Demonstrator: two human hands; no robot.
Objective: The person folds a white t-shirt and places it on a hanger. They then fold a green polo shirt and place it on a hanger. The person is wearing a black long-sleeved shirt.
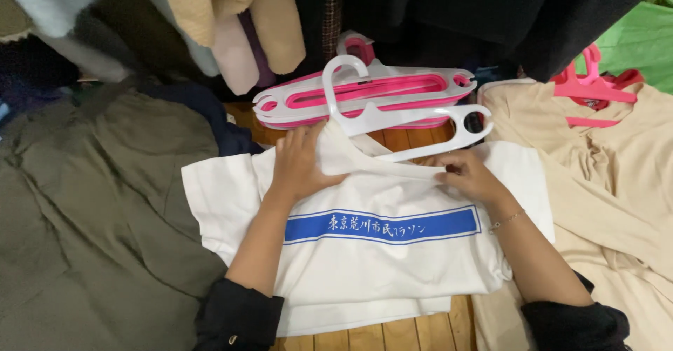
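White plastic hanger (392, 123) sits half-fed into the collar of the white T-shirt (364, 253), which lies flat, front up, on the wooden floor (399, 333); I judge the right shoulder arm still outside the neck opening, so seating it is what's left. My left hand (300, 162) presses flat and unclenched on the collar's left side, my right hand (468, 176) pinches the neckline. Hanger's long axis runs left-right, tilted, hook pointing far toward the pink-and-white hanger stack (364, 91); shirt collar faces far.
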